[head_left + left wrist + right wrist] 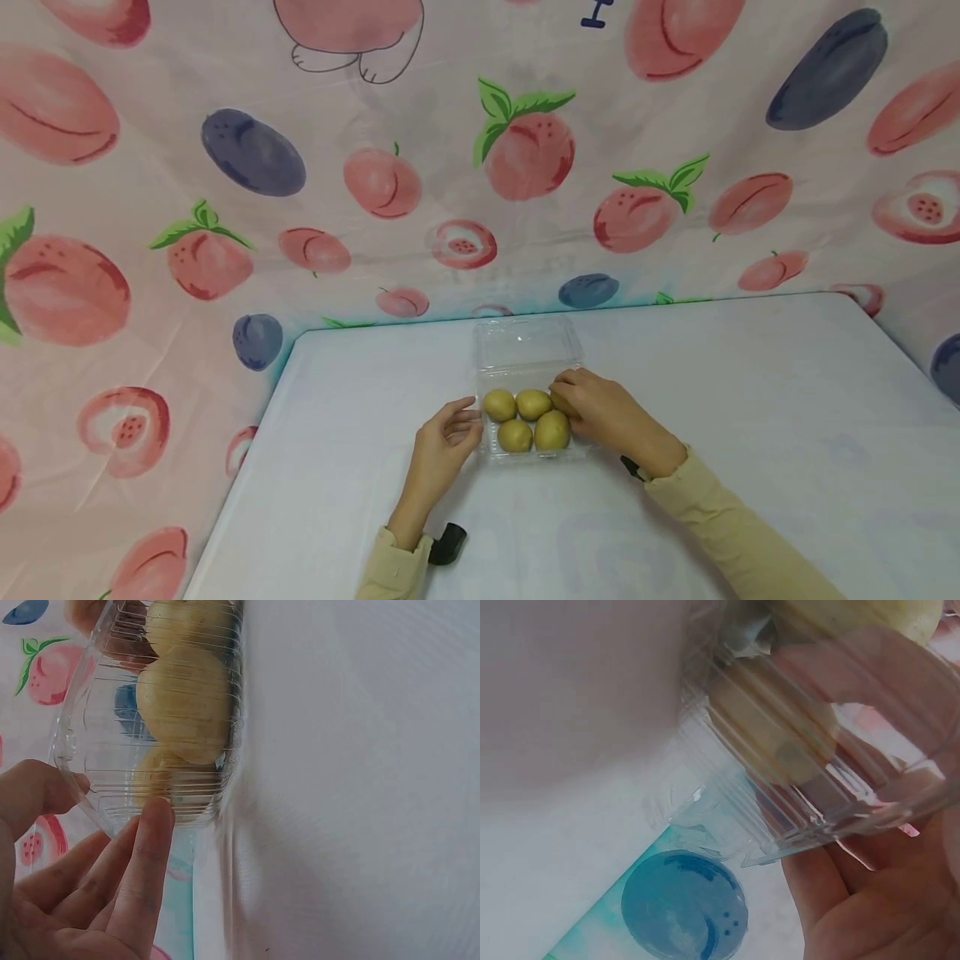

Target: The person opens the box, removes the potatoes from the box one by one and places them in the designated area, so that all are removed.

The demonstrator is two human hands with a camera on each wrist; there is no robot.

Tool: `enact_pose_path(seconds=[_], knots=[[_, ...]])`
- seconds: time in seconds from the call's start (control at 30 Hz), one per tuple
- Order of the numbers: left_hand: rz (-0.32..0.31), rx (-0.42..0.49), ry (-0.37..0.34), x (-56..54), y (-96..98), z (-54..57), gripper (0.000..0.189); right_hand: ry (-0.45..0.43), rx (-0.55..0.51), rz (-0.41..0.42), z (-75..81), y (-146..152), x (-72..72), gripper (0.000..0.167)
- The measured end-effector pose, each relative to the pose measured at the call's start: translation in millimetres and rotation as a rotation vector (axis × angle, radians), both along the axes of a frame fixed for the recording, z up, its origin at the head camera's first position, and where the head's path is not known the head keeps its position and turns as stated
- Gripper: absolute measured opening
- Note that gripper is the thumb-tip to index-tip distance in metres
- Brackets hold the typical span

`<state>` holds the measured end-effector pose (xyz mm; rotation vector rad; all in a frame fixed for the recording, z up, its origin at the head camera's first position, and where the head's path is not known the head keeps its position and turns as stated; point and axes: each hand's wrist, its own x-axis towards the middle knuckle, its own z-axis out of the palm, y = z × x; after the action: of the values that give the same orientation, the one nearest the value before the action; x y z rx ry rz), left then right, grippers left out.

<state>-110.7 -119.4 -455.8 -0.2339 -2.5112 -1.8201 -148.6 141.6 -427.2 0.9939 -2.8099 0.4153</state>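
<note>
A clear plastic box (495, 458) with its lid (528, 343) folded back holds several yellow-brown potatoes (514, 435) in two rows. My right hand (603, 410) is over the box's back right corner. Its fingers are curled about a potato (772, 724), seen through the ribbed wall in the right wrist view and mostly covered from above. At the left side, my left hand (442, 446) touches the box edge with loosely extended fingers. The left wrist view shows those fingertips (156, 814) against the wall and rim, below a large potato (184, 705).
The box stands on a white-covered table (360, 400), near its back edge. Behind and to the left hangs a pink cloth (420, 100) printed with fruit. A black wrist device (448, 544) sits at the left cuff.
</note>
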Motion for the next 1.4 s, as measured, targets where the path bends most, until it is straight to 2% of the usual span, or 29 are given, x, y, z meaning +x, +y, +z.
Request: enact_pose_path(seconds=[0.23,0.57,0.9,1.4], knots=[[0.008,-0.011,-0.001,-0.6,0.1,-1.1,0.038,0.037,-0.027,0.016,-2.2,-0.6,-1.8,0.028],[0.011,-0.004,-0.004,0.3,0.4,-0.3,0.039,0.094,-0.026,0.024,-0.8,-0.9,-1.4,0.028],[0.014,-0.021,-0.003,0.1,0.8,0.6,0.039,0.129,-0.019,0.008,9.3,0.7,1.9,0.041],[0.011,-0.005,-0.009,0.2,0.8,-1.0,0.040,0.100,-0.068,-0.040,22.5,16.5,4.6,0.045]])
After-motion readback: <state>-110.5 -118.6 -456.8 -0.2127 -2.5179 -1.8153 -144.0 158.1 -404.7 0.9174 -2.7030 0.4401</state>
